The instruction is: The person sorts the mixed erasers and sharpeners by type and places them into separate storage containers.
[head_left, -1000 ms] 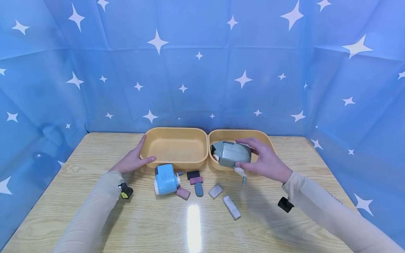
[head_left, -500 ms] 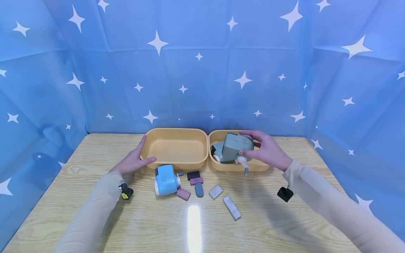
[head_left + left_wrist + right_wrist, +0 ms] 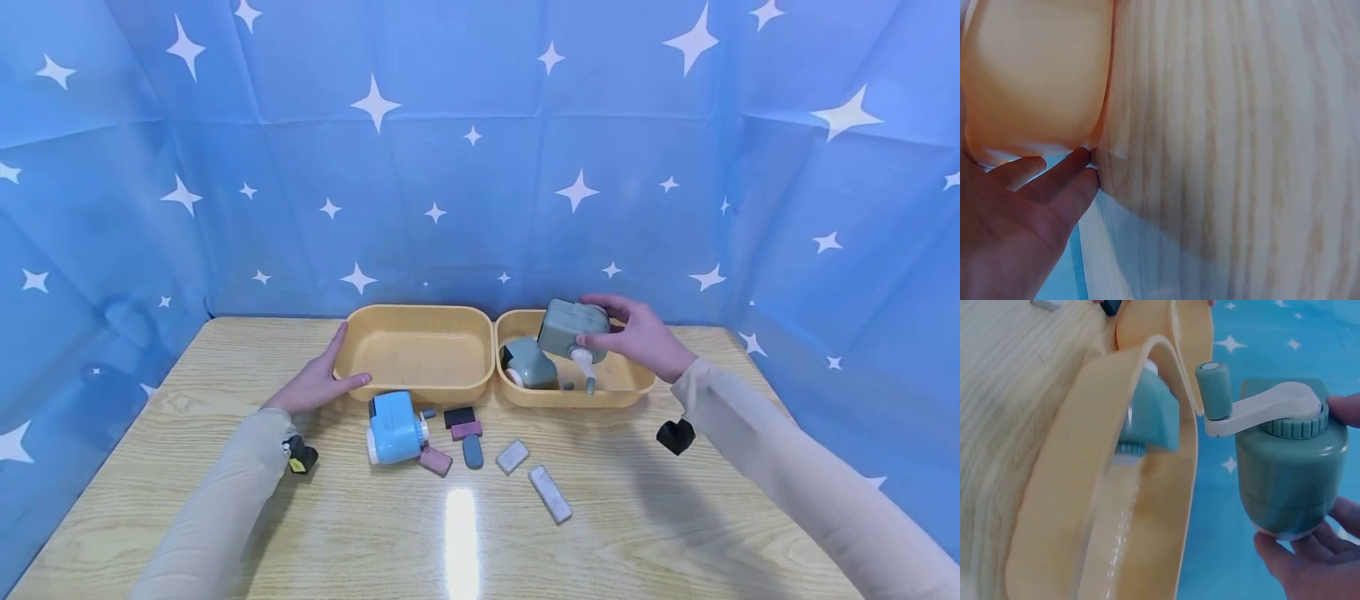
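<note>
My right hand (image 3: pixel 645 336) grips a grey-green hand-crank pencil sharpener (image 3: pixel 573 325), raised over the right tan bin (image 3: pixel 577 400). In the right wrist view its pale crank arm (image 3: pixel 1266 407) with a green knob points away from the palm; fingers and thumb wrap its body. A second grey-green pencil sharpener (image 3: pixel 531 365) lies inside that bin at the left end. My left hand (image 3: pixel 318 377) rests spread against the left end of the left tan bin (image 3: pixel 411 392), thumb at the front wall and straight fingers along the outer side.
A blue crank sharpener (image 3: pixel 395 428) lies before the left bin. Around it on the table are small erasers: a black block (image 3: pixel 459 416), a purple one (image 3: pixel 466 429), a pink one (image 3: pixel 435 460), a dark blue one (image 3: pixel 472 452) and two grey ones, the longer (image 3: pixel 550 494) nearest. A star-patterned curtain (image 3: pixel 480 167) stands behind.
My right hand has lifted the grey-green sharpener up and slightly right, away from the one lying in the right bin, which shows more now. The left hand stays put.
</note>
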`<state>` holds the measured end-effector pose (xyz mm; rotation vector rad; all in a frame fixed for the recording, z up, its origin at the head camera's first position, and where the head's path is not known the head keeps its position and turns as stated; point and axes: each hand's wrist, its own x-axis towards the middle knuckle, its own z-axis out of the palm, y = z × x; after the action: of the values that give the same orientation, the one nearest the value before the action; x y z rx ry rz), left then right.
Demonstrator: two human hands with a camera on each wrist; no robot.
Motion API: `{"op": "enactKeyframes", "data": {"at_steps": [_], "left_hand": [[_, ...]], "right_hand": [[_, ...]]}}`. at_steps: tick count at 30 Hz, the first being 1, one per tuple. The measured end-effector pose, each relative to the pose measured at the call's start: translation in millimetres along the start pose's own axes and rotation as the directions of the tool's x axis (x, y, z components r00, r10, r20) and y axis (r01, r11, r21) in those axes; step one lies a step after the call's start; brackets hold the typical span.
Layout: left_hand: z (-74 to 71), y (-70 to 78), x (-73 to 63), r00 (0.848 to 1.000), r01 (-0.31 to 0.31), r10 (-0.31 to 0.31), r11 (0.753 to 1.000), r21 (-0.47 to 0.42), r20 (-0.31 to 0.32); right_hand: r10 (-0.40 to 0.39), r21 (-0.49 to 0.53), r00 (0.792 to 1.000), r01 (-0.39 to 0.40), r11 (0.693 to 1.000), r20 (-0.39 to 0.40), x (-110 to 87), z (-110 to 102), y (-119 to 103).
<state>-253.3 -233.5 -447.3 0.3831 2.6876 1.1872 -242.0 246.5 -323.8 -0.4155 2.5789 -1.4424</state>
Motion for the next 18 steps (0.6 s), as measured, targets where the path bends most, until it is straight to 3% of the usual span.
{"op": "enactKeyframes", "data": {"at_steps": [9, 13, 18], "left_hand": [[0.6, 0.1, 0.4, 1.000, -0.005, 0.005, 1.000, -0.002, -0.006], [0.5, 0.3, 0.2, 1.000, -0.003, 0.003, 1.000, 0.004, -0.005], [0.4, 0.9, -0.4, 1.000, 0.003, -0.003, 1.000, 0.008, -0.002]], "right_hand": [[0.038, -0.060, 0.999, -0.038, 0.997, -0.011, 19.6, -6.0, 7.8], [0.022, -0.150, 1.000, -0.025, 0.988, -0.022, 29.3, -4.8, 13.9], [-0.030, -0.292, 0.999, 0.021, 0.956, -0.026, 42.5, -0.4, 21.7]]}}
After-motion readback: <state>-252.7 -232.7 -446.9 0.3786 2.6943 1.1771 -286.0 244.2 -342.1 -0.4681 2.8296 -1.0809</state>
